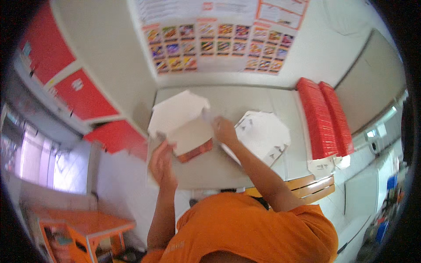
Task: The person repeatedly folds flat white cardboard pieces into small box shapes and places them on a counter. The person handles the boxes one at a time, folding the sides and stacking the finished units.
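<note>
We see the half-folded box in the middle of the frame over the tabletop; our left hand and right hand grip its edges, and it could bend wrong or slip if we pull too hard

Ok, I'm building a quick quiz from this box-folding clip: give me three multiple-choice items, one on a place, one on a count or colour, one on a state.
1. Where do the red stacks lie on the table?
A. along its right side
B. at its left edge
C. under it

2. What colour is the person's shirt?
A. blue
B. orange
C. white

3. What state is the carton between the hands in?
A. lying flat on the pile
B. crushed into a ball
C. part-folded, lid flap raised

Answers:
1 A: both stacks run beside the table's right edge.
2 B: the shirt is plainly orange.
3 C: the left hand and right hand hold it, its white flap up, apart from the flat white blanks.
</note>
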### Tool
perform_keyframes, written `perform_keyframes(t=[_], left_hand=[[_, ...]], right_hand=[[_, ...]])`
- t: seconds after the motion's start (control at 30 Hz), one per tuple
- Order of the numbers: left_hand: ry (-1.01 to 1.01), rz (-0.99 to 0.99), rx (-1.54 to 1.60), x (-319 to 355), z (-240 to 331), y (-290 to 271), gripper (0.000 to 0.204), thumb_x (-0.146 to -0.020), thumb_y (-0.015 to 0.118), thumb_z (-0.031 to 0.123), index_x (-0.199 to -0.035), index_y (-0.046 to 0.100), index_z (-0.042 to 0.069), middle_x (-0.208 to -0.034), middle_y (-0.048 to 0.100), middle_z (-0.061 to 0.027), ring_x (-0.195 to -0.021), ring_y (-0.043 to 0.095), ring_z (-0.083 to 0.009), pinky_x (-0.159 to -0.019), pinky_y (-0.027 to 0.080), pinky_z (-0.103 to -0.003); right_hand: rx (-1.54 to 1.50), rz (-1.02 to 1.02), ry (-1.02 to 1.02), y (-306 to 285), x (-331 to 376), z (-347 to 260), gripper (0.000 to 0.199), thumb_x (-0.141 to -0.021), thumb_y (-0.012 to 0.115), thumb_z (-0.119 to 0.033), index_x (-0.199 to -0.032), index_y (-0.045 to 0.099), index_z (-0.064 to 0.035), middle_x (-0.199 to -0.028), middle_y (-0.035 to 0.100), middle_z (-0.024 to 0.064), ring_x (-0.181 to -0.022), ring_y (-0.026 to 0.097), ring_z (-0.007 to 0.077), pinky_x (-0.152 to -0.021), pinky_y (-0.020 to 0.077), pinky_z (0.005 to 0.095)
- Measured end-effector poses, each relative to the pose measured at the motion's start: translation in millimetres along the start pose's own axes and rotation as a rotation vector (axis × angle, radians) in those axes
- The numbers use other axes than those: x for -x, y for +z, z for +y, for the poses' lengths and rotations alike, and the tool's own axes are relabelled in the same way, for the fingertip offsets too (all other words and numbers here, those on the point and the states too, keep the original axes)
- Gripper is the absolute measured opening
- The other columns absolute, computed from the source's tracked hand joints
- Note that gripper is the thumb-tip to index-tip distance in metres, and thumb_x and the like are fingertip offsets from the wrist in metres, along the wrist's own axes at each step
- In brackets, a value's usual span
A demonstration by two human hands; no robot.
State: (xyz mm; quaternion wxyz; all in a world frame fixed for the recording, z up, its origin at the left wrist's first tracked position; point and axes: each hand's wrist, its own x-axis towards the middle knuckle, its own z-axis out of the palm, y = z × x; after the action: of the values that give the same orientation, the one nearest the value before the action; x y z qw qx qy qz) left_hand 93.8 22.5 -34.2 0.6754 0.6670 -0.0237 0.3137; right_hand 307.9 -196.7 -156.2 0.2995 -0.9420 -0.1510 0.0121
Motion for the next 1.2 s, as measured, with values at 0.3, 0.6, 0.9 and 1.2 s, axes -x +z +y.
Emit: perform_keyframes(t=[0.3, 0.6, 0.9, 1.2], left_hand=[[0.501, -0.55, 0.451, -16.2, 181.4, 55.5, 0.035, -0.096, 0.062, 0.03, -0.114, 0.067, 0.001, -0.112, 0.069, -0.017, -0.098, 0.069, -0.0312, -0.09, 0.054, -0.044], [0.204, -0.685, 0.027, -26.1, 84.7, 120.7, 0.023, -0.09, 0.073, 0.026, -0.099, 0.073, 0.005, -0.097, 0.073, -0.0128, -0.091, 0.071, -0.0272, -0.08, 0.056, -0.039], [0.23, -0.663, -0.398, 6.3, -48.4, 158.8, 0.082, -0.086, 0.081, 0.034, -0.147, 0.04, -0.001, -0.146, 0.048, -0.0267, -0.134, 0.048, -0.0424, -0.112, 0.039, -0.051], [-0.003, -0.82, -0.278, -5.3, -76.5, 185.5, 0.135, -0.068, 0.093, 0.052, -0.159, 0.01, -0.003, -0.16, 0.027, -0.03, -0.15, 0.026, -0.0458, -0.122, 0.024, -0.053]], right_hand=[[0.319, -0.447, 0.05, -13.7, 158.1, 110.1, 0.038, -0.09, 0.067, -0.031, -0.115, 0.068, -0.0022, -0.123, 0.064, 0.0254, -0.115, 0.062, 0.0413, -0.096, 0.0522, 0.0525], [0.011, -0.01, 0.195, -63.8, 133.9, 118.5, 0.037, -0.082, 0.079, -0.039, -0.079, 0.069, -0.0036, -0.08, 0.071, 0.0217, -0.075, 0.069, 0.0407, -0.069, 0.0535, 0.0494], [0.048, 0.172, -0.083, -157.1, 145.8, 92.8, 0.03, -0.093, 0.068, -0.034, -0.098, 0.073, -0.0048, -0.091, 0.071, 0.0169, -0.088, 0.068, 0.0385, -0.078, 0.0536, 0.0461], [0.367, -0.181, -0.11, -175.5, 163.3, 66.0, 0.021, -0.096, 0.06, -0.03, -0.097, 0.071, -0.0115, -0.096, 0.07, 0.0093, -0.096, 0.069, 0.0306, -0.082, 0.0498, 0.051]])
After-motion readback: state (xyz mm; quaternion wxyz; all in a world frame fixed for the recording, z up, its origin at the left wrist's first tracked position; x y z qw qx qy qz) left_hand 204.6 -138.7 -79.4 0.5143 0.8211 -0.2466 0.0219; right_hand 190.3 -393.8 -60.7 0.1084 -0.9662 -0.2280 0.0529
